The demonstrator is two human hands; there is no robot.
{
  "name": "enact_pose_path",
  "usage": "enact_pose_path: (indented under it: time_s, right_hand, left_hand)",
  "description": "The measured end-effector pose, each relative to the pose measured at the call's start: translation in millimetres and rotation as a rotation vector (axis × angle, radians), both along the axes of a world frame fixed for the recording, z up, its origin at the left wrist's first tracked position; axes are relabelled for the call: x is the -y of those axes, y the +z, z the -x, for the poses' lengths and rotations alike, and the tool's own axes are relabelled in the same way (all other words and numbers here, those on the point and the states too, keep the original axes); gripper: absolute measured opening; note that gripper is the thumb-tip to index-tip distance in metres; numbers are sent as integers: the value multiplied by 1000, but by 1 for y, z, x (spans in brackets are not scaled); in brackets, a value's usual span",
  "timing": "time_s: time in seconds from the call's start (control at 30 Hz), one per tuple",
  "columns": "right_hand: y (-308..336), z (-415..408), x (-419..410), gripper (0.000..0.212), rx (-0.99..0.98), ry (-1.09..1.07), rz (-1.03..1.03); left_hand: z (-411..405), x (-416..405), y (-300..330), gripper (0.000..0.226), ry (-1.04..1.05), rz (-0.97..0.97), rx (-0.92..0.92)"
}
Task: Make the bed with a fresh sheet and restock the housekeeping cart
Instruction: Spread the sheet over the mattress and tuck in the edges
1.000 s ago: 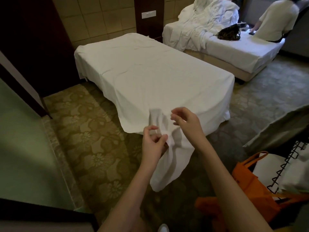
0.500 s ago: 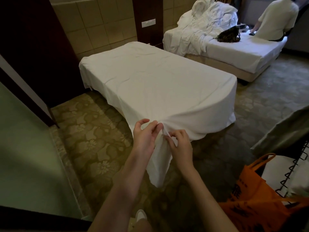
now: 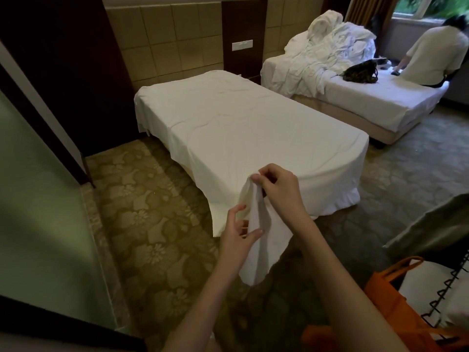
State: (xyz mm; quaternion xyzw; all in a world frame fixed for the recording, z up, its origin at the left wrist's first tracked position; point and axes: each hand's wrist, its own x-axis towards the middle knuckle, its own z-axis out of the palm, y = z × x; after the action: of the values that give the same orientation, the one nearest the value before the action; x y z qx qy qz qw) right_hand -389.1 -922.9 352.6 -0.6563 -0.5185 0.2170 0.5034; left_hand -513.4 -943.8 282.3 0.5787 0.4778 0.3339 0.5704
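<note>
To your left, the patterned carpet floor (image 3: 142, 224) lies open beside the white-sheeted near bed (image 3: 253, 128). To your right, an orange fabric bag (image 3: 385, 295) blocks low passage.

Sheet (image 3: 253, 128): matt white cloth, creased. Carpet (image 3: 142, 224): patterned pile. Bag (image 3: 388, 301): orange fabric.

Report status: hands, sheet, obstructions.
Left hand and right hand both pinch the sheet corner at the near bed's foot. Corner hangs untucked. Orange bag at right, nothing blocking.
</note>
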Motion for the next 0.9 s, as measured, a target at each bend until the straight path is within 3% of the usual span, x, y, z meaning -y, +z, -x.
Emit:
enact_pose_path:
  time_s: [0.2, 0.33, 0.47, 0.67, 0.8, 0.9]
  right_hand:
    - [0, -11, 4, 4, -205, 56, 16]
    - [-37, -10, 40, 19, -119, 8, -3]
    - [-69, -1, 65, 41, -106, 72, -9]
    - [-83, 18, 59, 53, 61, 124, -13]
    - [-90, 20, 50, 50, 173, 69, -47]
    - [-96, 20, 43, 33, 210, 29, -124]
  left_hand:
    - [2, -8, 25, 45, 117, -81, 134]
    - [6, -30, 47, 44, 203, -73, 194]
    - [5, -44, 64, 39, 263, 79, 315]
    - [5, -63, 78, 31, 287, 146, 364]
    - [7, -68, 81, 32, 304, 163, 370]
    - [7, -73, 84, 32, 323, 165, 358]
